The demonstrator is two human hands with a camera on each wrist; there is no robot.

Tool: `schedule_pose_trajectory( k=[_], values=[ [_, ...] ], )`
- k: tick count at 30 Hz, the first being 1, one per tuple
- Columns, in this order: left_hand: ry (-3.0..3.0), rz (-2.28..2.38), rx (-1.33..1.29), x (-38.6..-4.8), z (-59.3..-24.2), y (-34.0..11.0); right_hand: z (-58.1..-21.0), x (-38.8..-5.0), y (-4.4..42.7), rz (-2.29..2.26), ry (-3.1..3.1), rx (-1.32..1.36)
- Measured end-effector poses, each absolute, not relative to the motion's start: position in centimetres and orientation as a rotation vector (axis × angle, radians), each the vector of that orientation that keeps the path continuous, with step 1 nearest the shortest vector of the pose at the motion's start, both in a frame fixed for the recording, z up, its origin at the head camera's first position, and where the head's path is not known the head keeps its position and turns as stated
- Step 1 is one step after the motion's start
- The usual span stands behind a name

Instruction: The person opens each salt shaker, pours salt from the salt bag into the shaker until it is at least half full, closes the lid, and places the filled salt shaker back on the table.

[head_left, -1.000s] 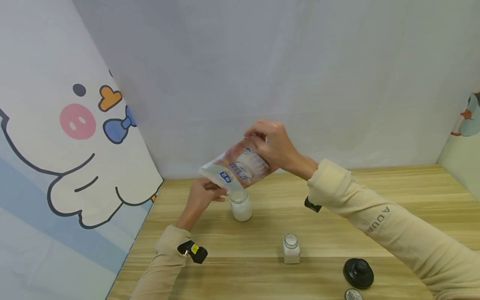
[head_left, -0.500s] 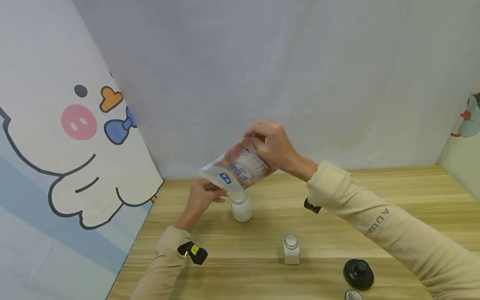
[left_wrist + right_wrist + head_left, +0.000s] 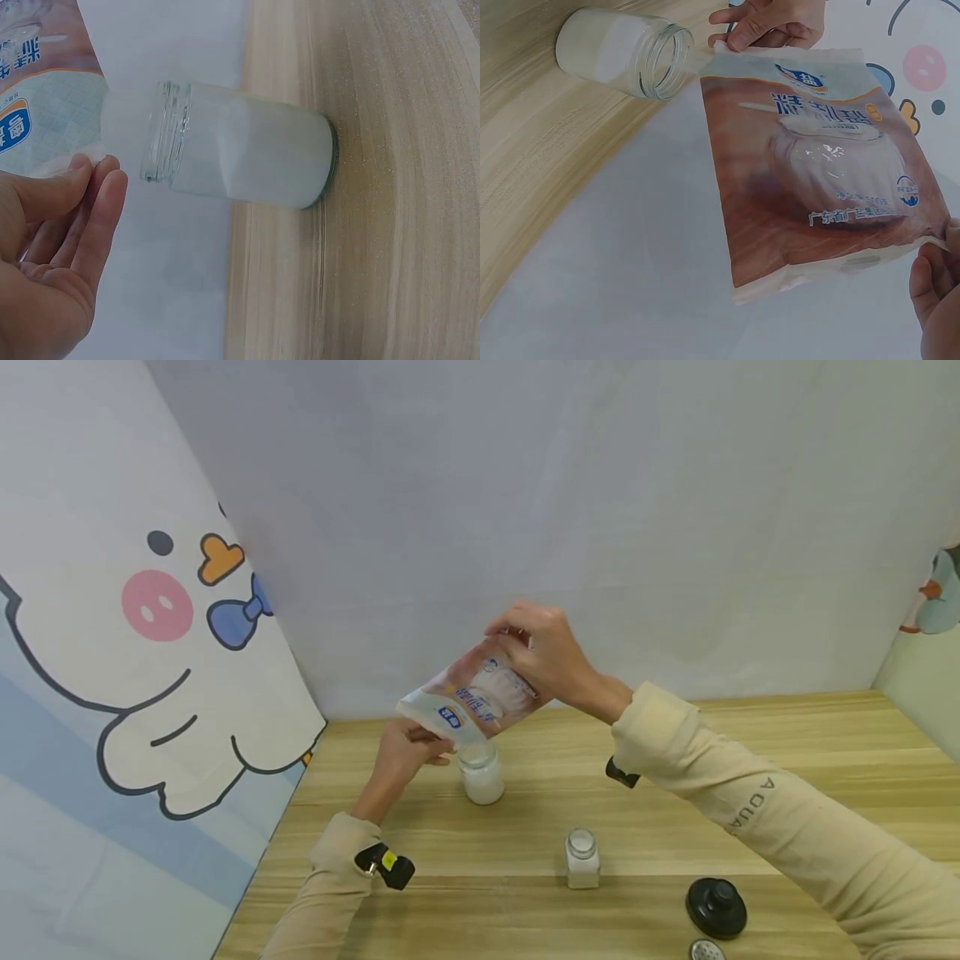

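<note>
A printed bag of salt (image 3: pixel 480 693) is held tilted in the air, its pale end lower and towards the left. At that lower edge my left hand (image 3: pixel 397 760) pinches the bag between thumb and fingers. My right hand (image 3: pixel 551 652) grips the raised opposite end. Just under the bag's low corner stands an upright open glass jar (image 3: pixel 482 781), partly filled with white salt. In the left wrist view a hazy white stream runs between the bag's corner and the mouth of the jar (image 3: pixel 255 150). The bag's printed front (image 3: pixel 817 172) shows in the right wrist view.
A smaller open glass jar (image 3: pixel 582 860) with white contents stands nearer on the wooden table (image 3: pixel 465 902). To its right lie a round black lid (image 3: pixel 717 907) with a knob and a perforated metal cap (image 3: pixel 707 950). A pale wall (image 3: pixel 600 527) rises behind the table.
</note>
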State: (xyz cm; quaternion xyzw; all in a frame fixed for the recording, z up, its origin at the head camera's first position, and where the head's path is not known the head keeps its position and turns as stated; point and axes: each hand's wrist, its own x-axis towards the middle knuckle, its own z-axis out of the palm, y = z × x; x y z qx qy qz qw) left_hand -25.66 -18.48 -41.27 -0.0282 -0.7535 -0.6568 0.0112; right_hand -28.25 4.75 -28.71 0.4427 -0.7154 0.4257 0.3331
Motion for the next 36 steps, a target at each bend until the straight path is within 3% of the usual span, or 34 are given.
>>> schedule_pose_trajectory(
  k=[36],
  values=[
    [-2.361, -2.039, -0.066, -25.51, -41.44, -18.62, -28.58, -28.20, 4.06, 1.131, -1.892, 1.159]
  ],
)
